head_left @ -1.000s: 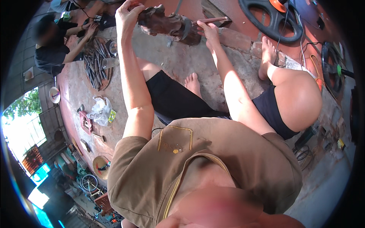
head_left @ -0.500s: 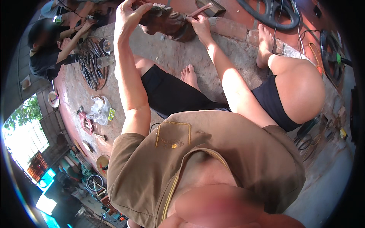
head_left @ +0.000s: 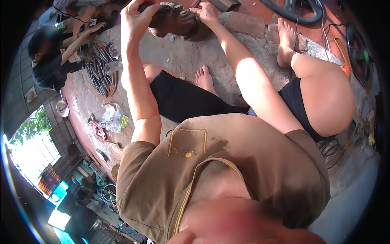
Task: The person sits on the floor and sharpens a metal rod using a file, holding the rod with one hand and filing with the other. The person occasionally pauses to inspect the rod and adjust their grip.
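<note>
A dark brown carved wooden piece point(head_left: 178, 25) with a rippled, sculpted surface rests at the top of the head view, on the ground in front of my feet. My left hand point(head_left: 137, 18) curls round its left end, thumb and fingers closing on it at the picture's upper edge. On the opposite side, my right hand point(head_left: 206, 13) presses its bent fingers together against the carving's upper right. Whatever those fingers hold is hidden.
At left, a round tray point(head_left: 111, 87) bears many chisel-like tools, beside a clear cup point(head_left: 109, 68). Another person point(head_left: 48, 57) works beyond it. A plastic bag point(head_left: 111, 118) lies nearer. Black rings point(head_left: 298, 12), cables point(head_left: 325, 32) and a wooden block point(head_left: 225, 5) are at upper right.
My right hand has shifted up and left, closer onto the carving. The pale stick that stuck out beside it no longer shows. My left hand stays at the carving's left end.
</note>
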